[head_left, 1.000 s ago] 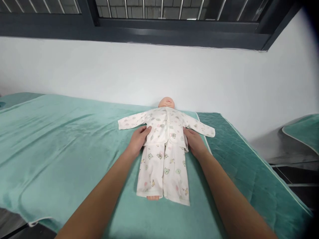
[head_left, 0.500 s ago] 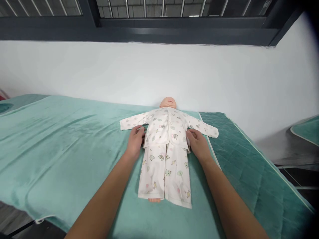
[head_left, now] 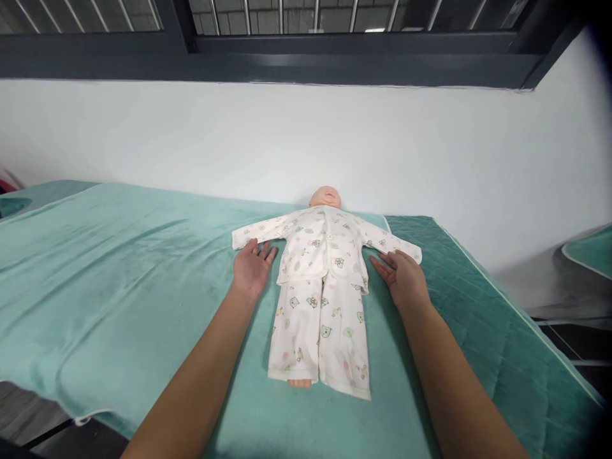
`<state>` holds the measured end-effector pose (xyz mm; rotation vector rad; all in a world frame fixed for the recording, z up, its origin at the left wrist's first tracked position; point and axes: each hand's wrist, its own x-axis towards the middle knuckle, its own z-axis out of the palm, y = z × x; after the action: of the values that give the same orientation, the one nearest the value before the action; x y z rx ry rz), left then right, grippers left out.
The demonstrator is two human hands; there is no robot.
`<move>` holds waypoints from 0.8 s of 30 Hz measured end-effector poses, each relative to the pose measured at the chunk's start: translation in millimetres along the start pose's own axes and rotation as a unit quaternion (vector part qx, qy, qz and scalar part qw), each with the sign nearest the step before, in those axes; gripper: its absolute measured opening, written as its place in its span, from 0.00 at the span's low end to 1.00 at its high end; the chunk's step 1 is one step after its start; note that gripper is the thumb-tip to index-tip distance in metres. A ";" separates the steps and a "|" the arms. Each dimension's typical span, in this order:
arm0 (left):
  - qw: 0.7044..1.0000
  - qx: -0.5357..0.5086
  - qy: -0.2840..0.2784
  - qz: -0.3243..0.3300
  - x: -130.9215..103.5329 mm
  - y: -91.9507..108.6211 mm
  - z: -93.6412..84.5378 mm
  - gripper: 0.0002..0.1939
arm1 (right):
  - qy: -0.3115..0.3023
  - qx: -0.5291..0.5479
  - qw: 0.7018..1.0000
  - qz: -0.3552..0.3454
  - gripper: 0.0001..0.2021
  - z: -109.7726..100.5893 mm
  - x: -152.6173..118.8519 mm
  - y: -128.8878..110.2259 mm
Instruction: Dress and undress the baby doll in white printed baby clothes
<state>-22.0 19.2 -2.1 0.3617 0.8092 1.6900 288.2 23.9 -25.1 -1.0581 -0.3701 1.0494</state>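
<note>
In my head view, the left hand (head_left: 252, 271) and right hand (head_left: 407, 280) have just parted from the shirt's (head_left: 313, 252) sides, leaving it ungripped. Both hands' fingers are spread wide, perhaps brushing the sleeves. The doll (head_left: 326, 196) lies on the bed (head_left: 143, 268) in shirt and trousers (head_left: 297, 331).

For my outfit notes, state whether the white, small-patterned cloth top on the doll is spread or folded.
Spread: the white, small-patterned cloth top lies over the pink, bald doll, with both long sleeves stretched out sideways.
</note>
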 end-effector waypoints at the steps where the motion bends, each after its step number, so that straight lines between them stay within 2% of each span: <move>1: 1.000 -0.001 0.005 0.007 0.0 0.1 0.0 0.15 | -0.001 0.014 1.000 -0.002 0.16 -0.4 0.7 -0.5; 10: 0.998 -0.007 0.026 0.064 5.9 2.5 -7.0 0.20 | 0.038 0.066 0.997 -0.006 0.14 -4.3 6.5 -9.2; 18: 0.990 0.045 0.063 0.116 4.3 3.1 -5.8 0.18 | 0.056 0.080 0.995 -0.011 0.16 -12.4 13.3 -15.9; 24: 0.985 0.079 0.065 0.136 5.0 0.8 -8.1 0.22 | 0.054 0.086 0.995 -0.015 0.17 -14.5 14.4 -18.9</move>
<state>-29.0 21.2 -8.2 0.4918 1.0312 1.9228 315.3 26.6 -19.2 -0.9475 -0.2044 0.9750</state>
